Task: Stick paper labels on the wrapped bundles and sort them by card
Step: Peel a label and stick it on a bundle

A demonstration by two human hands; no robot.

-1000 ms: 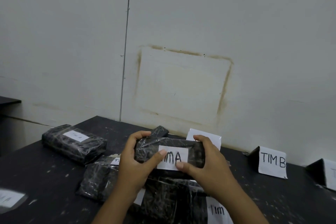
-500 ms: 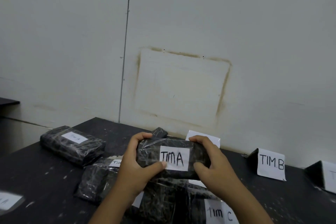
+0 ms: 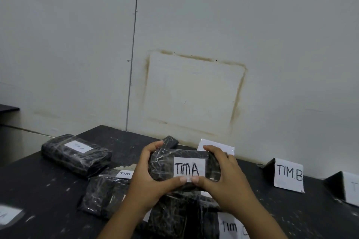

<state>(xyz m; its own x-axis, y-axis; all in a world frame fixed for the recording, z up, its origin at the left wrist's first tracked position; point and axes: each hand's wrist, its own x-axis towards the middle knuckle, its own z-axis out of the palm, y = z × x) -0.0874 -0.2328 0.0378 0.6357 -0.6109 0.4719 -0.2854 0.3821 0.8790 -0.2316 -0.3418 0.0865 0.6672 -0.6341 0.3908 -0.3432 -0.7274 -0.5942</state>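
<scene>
The left hand (image 3: pixel 147 178) and right hand (image 3: pixel 223 180) grip the wrapped bundle (image 3: pixel 161 165) above the pile (image 3: pixel 104 196) on the counter (image 3: pixel 38 190), near middle. Their thumbs, apart a moment ago, now meet on the lower edge of the "TIM A" label (image 3: pixel 189 167). Sticking looks nearly done, and sorting likely follows.

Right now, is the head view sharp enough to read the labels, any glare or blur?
Head view: label on the held bundle and the TIM.B card read sharply; the paper at the lower left edge is smeared; wrap on the left bundle glints mildly; light is dim, flat.
</scene>
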